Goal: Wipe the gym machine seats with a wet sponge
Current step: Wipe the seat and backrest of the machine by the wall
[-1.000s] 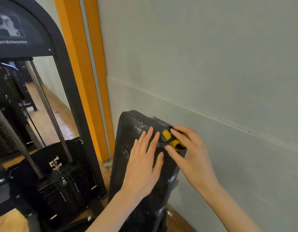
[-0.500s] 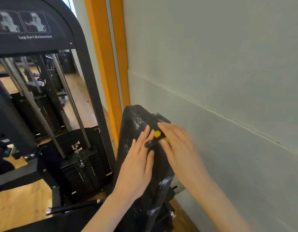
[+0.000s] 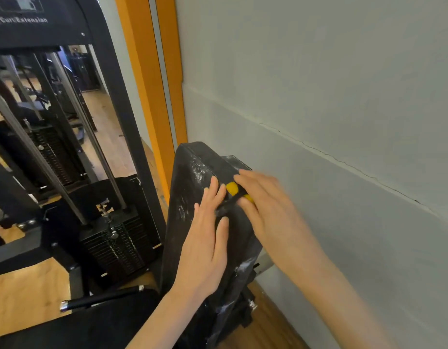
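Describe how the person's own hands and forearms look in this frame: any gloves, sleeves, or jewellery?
Both hands are bare: no gloves on the left hand or the right hand. No rings, watch or wristband show. Both forearms are uncovered down to the frame's bottom edge, so no sleeve is visible. The right hand is slightly motion-blurred, so fine details such as nails cannot be judged.

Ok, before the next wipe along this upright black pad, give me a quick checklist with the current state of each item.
1. Sponge in hand: ok. The right hand grips the yellow sponge.
2. Sponge on the pad: ok. It sits against the black pad near its top edge.
3. Pad steadied: ok. The left hand lies on the pad with straight fingers.
4. Sponge wet: cannot tell, though the pad shows whitish streaks.
5. Room on the wall side: not ok. The pad stands close to the wall, so the right hand has little space.
6. Lower pad wiped: cannot tell.
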{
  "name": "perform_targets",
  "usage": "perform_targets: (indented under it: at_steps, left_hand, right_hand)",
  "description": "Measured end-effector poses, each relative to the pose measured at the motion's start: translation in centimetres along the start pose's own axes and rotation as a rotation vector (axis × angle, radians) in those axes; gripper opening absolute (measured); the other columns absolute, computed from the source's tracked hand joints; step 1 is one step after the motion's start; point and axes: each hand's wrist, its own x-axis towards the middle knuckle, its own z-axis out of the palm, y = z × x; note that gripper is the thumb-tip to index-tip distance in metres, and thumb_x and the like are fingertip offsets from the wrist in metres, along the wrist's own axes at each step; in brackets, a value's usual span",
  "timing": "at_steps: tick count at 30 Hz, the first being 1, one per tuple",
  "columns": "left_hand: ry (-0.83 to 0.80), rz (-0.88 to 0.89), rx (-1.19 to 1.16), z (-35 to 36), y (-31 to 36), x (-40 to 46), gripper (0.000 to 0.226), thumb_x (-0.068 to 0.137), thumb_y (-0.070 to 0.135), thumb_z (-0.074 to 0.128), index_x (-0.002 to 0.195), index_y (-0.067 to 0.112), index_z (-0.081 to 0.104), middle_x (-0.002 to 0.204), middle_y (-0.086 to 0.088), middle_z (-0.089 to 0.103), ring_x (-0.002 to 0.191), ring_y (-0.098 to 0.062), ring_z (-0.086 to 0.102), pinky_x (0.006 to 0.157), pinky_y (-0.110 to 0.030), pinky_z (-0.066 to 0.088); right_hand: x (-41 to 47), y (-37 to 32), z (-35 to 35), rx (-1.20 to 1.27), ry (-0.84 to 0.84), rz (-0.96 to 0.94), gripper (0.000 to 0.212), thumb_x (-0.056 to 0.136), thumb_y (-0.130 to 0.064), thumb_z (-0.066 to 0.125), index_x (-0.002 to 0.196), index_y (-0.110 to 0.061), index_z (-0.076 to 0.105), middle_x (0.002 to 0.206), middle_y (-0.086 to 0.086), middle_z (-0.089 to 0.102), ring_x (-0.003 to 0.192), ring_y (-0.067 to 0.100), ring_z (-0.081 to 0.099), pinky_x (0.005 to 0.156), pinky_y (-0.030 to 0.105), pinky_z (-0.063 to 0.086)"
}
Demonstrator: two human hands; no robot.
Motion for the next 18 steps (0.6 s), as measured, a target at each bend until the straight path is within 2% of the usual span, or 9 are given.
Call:
perform_targets:
  at_steps: [2,4,6,7,8,10,12,16,18]
  left_hand:
    - [-0.011,0.016,-0.026,0.1,-0.2,-0.2,0.05,0.106,0.033,0.03,0.154,0.038,0.019,0.163,0.026,0.008,0.152,-0.005,0.009,0.125,-0.046,0.009]
    - [0.0,0.007,-0.052,0.1,-0.2,-0.1,0.05,0.105,0.036,0.029,0.154,0.04,0.018,0.163,0.028,0.008,0.152,-0.003,0.006,0.125,-0.047,0.009]
    - [0.013,-0.007,-0.062,0.2,0.1,0.1,0.054,0.104,0.035,0.031,0.152,0.053,0.012,0.159,0.037,0.007,0.149,0.006,0.004,0.125,-0.04,0.009]
    - [0.015,-0.005,-0.062,0.1,0.2,0.2,0.057,0.103,0.036,0.031,0.149,0.061,0.007,0.157,0.04,0.007,0.147,0.01,0.003,0.124,-0.036,0.007]
    - [0.01,0.003,-0.059,0.1,0.1,0.3,0.058,0.104,0.037,0.031,0.147,0.064,0.005,0.158,0.038,0.008,0.147,0.01,0.004,0.124,-0.034,0.006]
    - [0.0,0.028,-0.055,0.1,-0.4,0.3,0.053,0.104,0.039,0.03,0.154,0.05,0.012,0.162,0.028,0.01,0.151,0.0,0.006,0.124,-0.039,0.006]
    - [0.006,0.013,-0.074,0.2,-0.9,0.2,0.054,0.102,0.042,0.027,0.155,0.038,0.019,0.164,0.025,0.007,0.152,-0.004,0.005,0.124,-0.042,0.005]
    - [-0.002,0.027,-0.096,0.4,-0.8,0.4,0.053,0.102,0.044,0.028,0.151,0.051,0.011,0.163,0.027,0.004,0.152,-0.002,0.002,0.123,-0.039,0.005]
    - [-0.013,0.047,-0.064,0.4,-1.0,0.3,0.054,0.102,0.043,0.029,0.151,0.051,0.01,0.164,0.026,0.002,0.152,-0.003,0.002,0.123,-0.035,0.004]
  right_hand:
    - [-2.5,0.2,-0.5,-0.087,0.067,0.013,0.037,0.096,-0.017,0.051,0.132,-0.011,0.057,0.137,0.001,0.054,0.129,0.009,0.037,0.11,0.02,0.026]
    - [-2.2,0.0,-0.6,-0.091,0.055,0.021,0.038,0.093,-0.017,0.051,0.129,-0.012,0.059,0.134,0.001,0.058,0.125,0.009,0.041,0.108,0.015,0.025]
    - [0.5,-0.1,0.0,-0.041,0.018,0.033,0.037,0.1,-0.016,0.047,0.136,-0.015,0.053,0.141,-0.002,0.051,0.131,0.007,0.037,0.107,0.005,0.015]
    - [1.4,-0.4,0.1,-0.035,-0.003,0.042,0.037,0.1,-0.014,0.048,0.137,-0.015,0.052,0.142,-0.002,0.049,0.132,0.008,0.037,0.106,0.004,0.014]
    - [1.4,-0.4,0.4,-0.069,0.024,0.039,0.036,0.098,-0.011,0.05,0.133,-0.013,0.055,0.139,0.0,0.052,0.131,0.01,0.041,0.107,0.008,0.021]
    - [-1.0,-0.6,0.8,-0.082,0.126,0.055,0.039,0.089,-0.01,0.055,0.127,-0.01,0.061,0.134,0.001,0.056,0.128,0.013,0.045,0.108,0.02,0.031]
    - [-3.8,-0.7,1.3,-0.014,0.185,0.133,0.044,0.09,-0.014,0.052,0.133,-0.015,0.056,0.141,-0.009,0.047,0.134,0.005,0.035,0.112,0.022,0.023]
    - [-1.0,-0.8,2.2,0.046,0.206,0.205,0.04,0.097,-0.015,0.049,0.136,-0.018,0.054,0.144,-0.007,0.047,0.137,0.003,0.031,0.115,0.012,0.017]
    - [-0.9,-1.2,2.8,0.013,0.249,0.245,0.04,0.096,-0.016,0.049,0.136,-0.02,0.054,0.144,-0.007,0.047,0.137,0.004,0.031,0.114,0.011,0.015]
